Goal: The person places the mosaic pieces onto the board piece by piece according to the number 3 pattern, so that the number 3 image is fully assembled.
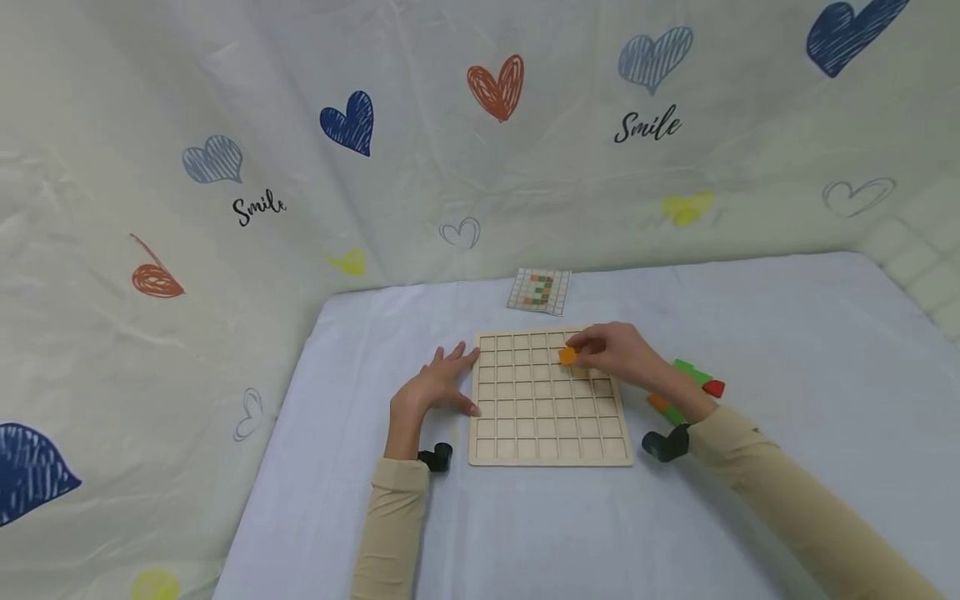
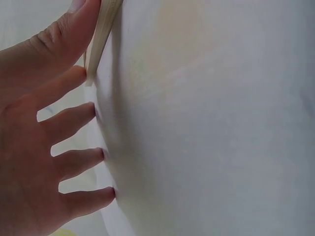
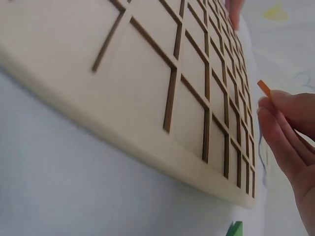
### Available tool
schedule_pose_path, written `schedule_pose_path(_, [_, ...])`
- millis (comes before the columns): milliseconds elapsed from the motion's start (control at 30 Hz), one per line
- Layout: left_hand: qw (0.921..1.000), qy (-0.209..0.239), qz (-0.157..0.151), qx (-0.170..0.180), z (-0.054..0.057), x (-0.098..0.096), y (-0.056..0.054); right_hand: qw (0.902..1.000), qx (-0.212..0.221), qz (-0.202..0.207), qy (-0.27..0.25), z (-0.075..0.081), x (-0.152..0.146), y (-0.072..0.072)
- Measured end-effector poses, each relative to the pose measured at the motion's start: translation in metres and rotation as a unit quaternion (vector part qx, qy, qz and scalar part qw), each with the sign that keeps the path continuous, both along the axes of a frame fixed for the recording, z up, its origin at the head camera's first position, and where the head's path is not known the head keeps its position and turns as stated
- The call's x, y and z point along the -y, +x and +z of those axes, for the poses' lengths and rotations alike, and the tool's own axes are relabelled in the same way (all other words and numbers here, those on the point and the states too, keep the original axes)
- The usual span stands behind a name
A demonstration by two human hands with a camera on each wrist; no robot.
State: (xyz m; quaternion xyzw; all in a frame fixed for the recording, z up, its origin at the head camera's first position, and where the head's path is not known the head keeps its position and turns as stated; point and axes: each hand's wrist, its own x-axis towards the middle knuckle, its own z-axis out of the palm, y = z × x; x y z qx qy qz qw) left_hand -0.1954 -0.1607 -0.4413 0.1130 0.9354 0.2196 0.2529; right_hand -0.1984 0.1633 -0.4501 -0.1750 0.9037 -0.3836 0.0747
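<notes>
A pale wooden grid board [image 1: 551, 408] with square cells lies on the white-covered table. My right hand [image 1: 617, 354] pinches a small flat orange tile [image 1: 567, 357] between thumb and fingertips, over the board's upper right cells. In the right wrist view the orange tile [image 3: 264, 88] sticks out edge-on past the fingertips. My left hand [image 1: 437, 387] is spread at the board's left edge, thumb and index fingertip right at the rim. The left wrist view shows the thumb [image 2: 64, 34] against the board's side [image 2: 102, 42] and the other fingertips down on the cloth.
Green, red and orange tiles [image 1: 692, 372] lie right of the board, partly hidden under the right forearm. A printed pattern card [image 1: 539, 291] with coloured squares lies behind the board. A light curtain [image 1: 420, 192] with hearts hangs behind the table.
</notes>
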Motion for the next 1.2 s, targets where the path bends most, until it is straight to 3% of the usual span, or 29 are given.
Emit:
schedule_pose_path(867, [0.9999, -0.007, 0.001, -0.008, 0.001, -0.001, 0.004, 0.9983, 0.045, 0.016, -0.034, -0.011, 0.057, -0.026])
schedule_pose_path(1200, [0.9999, -0.002, 0.006, -0.008, -0.002, -0.001, 0.003, 0.9992, 0.031, 0.024, -0.006, -0.011, 0.073, -0.032])
